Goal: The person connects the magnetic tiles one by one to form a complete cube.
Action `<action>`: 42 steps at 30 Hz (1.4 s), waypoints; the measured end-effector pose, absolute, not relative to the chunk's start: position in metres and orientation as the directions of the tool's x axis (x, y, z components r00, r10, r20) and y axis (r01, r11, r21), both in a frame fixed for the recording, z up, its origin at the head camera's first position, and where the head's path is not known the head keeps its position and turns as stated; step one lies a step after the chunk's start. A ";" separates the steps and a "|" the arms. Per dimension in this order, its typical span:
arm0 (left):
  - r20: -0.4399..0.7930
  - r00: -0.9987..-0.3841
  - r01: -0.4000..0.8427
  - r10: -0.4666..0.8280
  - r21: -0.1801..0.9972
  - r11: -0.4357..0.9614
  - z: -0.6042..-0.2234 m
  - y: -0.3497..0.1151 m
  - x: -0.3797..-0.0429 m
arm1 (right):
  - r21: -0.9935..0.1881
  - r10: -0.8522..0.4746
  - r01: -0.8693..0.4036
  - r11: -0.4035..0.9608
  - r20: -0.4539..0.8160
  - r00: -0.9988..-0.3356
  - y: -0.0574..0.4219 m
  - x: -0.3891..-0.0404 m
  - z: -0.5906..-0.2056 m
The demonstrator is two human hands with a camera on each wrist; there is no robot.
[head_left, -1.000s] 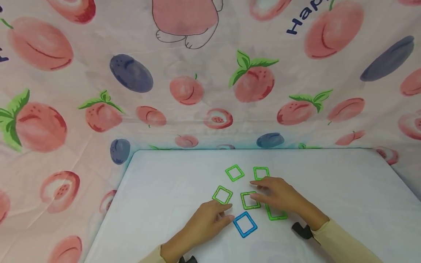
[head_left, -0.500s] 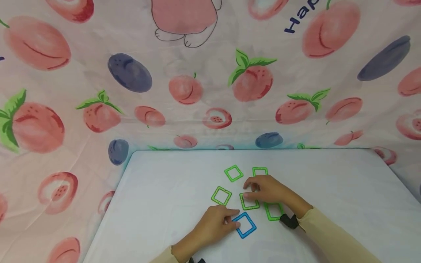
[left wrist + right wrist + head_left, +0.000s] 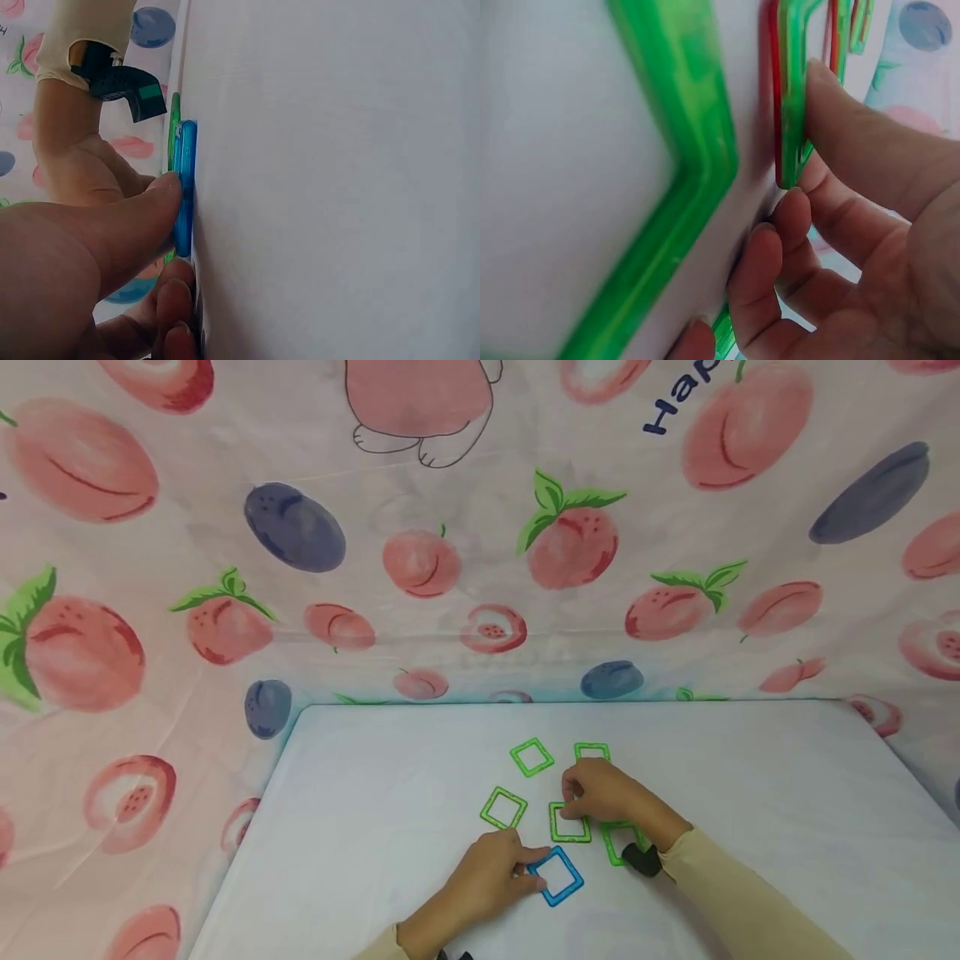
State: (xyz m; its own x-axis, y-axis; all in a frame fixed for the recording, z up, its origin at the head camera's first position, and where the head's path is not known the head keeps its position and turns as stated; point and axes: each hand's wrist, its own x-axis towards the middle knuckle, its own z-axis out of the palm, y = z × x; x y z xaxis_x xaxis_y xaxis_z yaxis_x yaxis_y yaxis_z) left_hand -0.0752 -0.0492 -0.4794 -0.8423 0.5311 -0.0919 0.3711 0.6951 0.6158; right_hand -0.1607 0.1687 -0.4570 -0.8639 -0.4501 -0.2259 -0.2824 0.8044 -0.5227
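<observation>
In the head view, a blue square magnetic tile [image 3: 570,866], an open plastic frame, lies on the table. My left hand [image 3: 491,872] pinches its left corner, index finger on one edge and thumb on the other. The left wrist view shows the thumb pressed to the side of the blue tile [image 3: 187,199]. Just beyond it, my right hand [image 3: 609,793] holds a green square magnetic tile [image 3: 572,839] by its upper right part. From the right wrist, the thumb lies over that green tile [image 3: 793,112], with curled fingers at its edge; the hand hides part of it.
Another green tile [image 3: 608,845] lies under the right wrist, partly covered by a black wrist device [image 3: 642,860]. More green tiles lie near: one at left [image 3: 513,796], one farther back [image 3: 520,764], one behind the right hand [image 3: 592,746]. A fruit-print cloth [image 3: 427,635] hangs behind the white table [image 3: 375,793].
My left hand has moved right and taken the blue tile's corner. The right hand has come down and left, its fingers curling in on the middle green tile, which has shifted slightly.
</observation>
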 end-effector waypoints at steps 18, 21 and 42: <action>-0.099 -0.825 0.432 0.557 0.525 0.733 -0.470 -0.047 -0.073 | -0.615 -0.527 -0.237 0.752 -0.346 -0.776 0.184 -0.166 -0.445; -0.112 -0.822 0.432 0.559 0.517 0.739 -0.470 -0.047 -0.074 | -0.626 -0.529 -0.226 0.746 -0.353 -0.772 0.185 -0.166 -0.446; -0.114 -0.847 0.374 0.520 0.568 0.733 -0.470 -0.046 -0.077 | -0.750 -0.575 -0.117 0.651 -0.387 -0.721 0.194 -0.163 -0.447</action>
State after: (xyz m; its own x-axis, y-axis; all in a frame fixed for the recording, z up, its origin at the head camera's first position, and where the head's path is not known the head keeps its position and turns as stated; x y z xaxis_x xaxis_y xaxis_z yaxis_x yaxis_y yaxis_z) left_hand -0.0774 -0.0459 -0.4698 -0.8466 0.5199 -0.1141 0.3738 0.7333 0.5679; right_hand -0.1633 0.1938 -0.4467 -0.7206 -0.5755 -0.3867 -0.1175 0.6510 -0.7499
